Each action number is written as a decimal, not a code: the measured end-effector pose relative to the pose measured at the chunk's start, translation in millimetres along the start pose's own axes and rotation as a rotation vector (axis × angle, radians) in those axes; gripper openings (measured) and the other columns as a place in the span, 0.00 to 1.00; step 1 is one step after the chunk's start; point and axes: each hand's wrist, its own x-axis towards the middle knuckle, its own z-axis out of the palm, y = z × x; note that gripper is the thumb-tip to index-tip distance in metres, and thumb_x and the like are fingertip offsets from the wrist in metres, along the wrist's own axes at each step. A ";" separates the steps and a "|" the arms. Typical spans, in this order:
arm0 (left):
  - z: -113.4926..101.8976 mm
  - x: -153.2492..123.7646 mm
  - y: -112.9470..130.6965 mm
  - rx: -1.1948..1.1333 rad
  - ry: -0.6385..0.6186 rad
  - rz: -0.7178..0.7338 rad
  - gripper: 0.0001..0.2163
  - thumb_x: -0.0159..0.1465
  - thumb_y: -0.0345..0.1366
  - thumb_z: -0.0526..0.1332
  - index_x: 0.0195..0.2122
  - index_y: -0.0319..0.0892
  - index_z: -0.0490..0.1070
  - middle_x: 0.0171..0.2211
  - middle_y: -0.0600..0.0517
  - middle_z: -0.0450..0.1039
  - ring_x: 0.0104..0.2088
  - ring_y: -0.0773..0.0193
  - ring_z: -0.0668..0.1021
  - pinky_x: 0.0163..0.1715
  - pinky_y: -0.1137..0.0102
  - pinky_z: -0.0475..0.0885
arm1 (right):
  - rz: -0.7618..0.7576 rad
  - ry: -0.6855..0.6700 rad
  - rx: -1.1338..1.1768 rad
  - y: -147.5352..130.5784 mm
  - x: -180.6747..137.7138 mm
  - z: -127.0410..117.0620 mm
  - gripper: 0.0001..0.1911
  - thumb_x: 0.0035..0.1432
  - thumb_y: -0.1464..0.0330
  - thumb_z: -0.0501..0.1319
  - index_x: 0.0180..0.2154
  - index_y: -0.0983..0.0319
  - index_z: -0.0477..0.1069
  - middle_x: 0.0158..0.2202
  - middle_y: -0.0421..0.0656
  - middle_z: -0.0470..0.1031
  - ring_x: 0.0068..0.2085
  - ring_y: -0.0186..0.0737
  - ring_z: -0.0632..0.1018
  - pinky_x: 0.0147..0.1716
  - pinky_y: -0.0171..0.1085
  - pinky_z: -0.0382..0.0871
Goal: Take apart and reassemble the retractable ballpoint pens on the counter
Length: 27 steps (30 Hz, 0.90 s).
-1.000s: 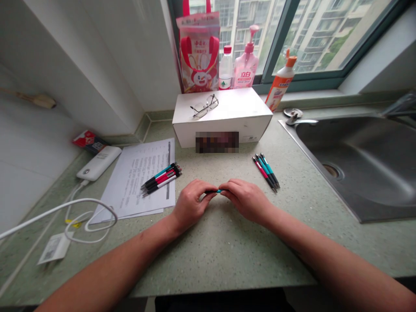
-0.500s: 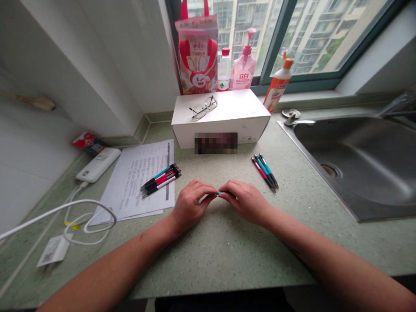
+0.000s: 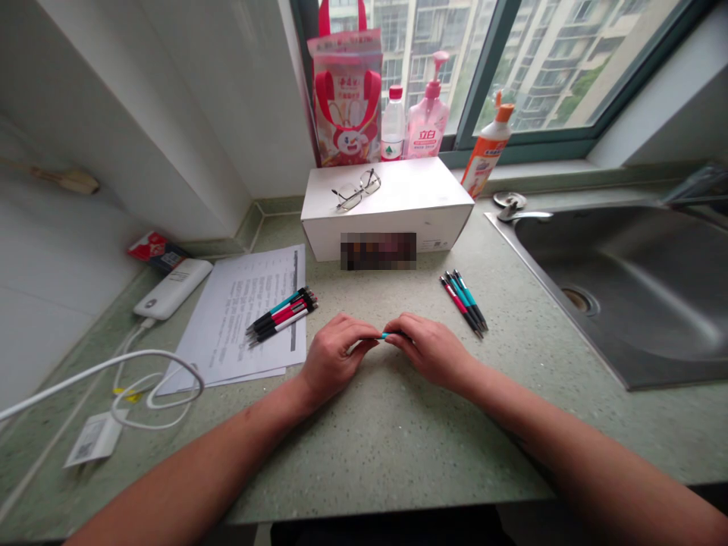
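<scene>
Between my two hands a teal pen [image 3: 385,336] is held level just above the counter, most of it hidden by fingers. My left hand [image 3: 340,350] pinches its left end with thumb and fingertips. The right end is in the closed fingers of my right hand [image 3: 428,346]. To the left, several pens [image 3: 283,312] with teal, red and white barrels lie bunched on printed sheets [image 3: 233,326]. Right of my right hand, a few red and teal pens [image 3: 463,302] lie side by side on the counter [image 3: 392,447].
A white box [image 3: 387,189] bearing eyeglasses [image 3: 357,190] stands behind my hands. Behind it are a gift bag [image 3: 348,114], a water bottle [image 3: 392,125] and a pink pump bottle [image 3: 428,121]. A sink [image 3: 626,280] is at right; a power bank [image 3: 174,288] with white cable is at left.
Slightly more of the teal barrel shows between my fingertips, the hands being a touch further apart. Both hands otherwise stay in place, and the other pens lie as before.
</scene>
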 end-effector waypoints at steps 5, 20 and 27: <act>-1.3 -2.0 0.9 -0.010 0.026 -0.246 0.08 0.67 0.39 0.65 0.44 0.42 0.77 0.37 0.49 0.82 0.35 0.61 0.82 0.37 0.67 0.77 | 0.019 0.068 -0.024 1.5 0.7 -1.8 0.10 0.71 0.62 0.56 0.43 0.60 0.72 0.40 0.45 0.78 0.39 0.41 0.78 0.38 0.39 0.69; -3.2 -1.6 -1.2 -0.084 0.089 -0.282 0.04 0.66 0.35 0.65 0.38 0.42 0.78 0.33 0.50 0.79 0.33 0.63 0.78 0.36 0.68 0.74 | -0.002 0.165 -0.030 3.8 1.0 -4.2 0.11 0.71 0.61 0.56 0.42 0.60 0.72 0.38 0.45 0.78 0.38 0.41 0.78 0.37 0.39 0.68; -2.8 -1.5 -1.2 -0.098 0.088 -0.358 0.05 0.67 0.37 0.64 0.40 0.42 0.77 0.33 0.51 0.80 0.32 0.64 0.79 0.35 0.69 0.74 | -0.009 0.186 -0.031 2.9 0.7 -5.5 0.10 0.71 0.61 0.56 0.42 0.60 0.72 0.38 0.45 0.78 0.38 0.41 0.78 0.37 0.38 0.68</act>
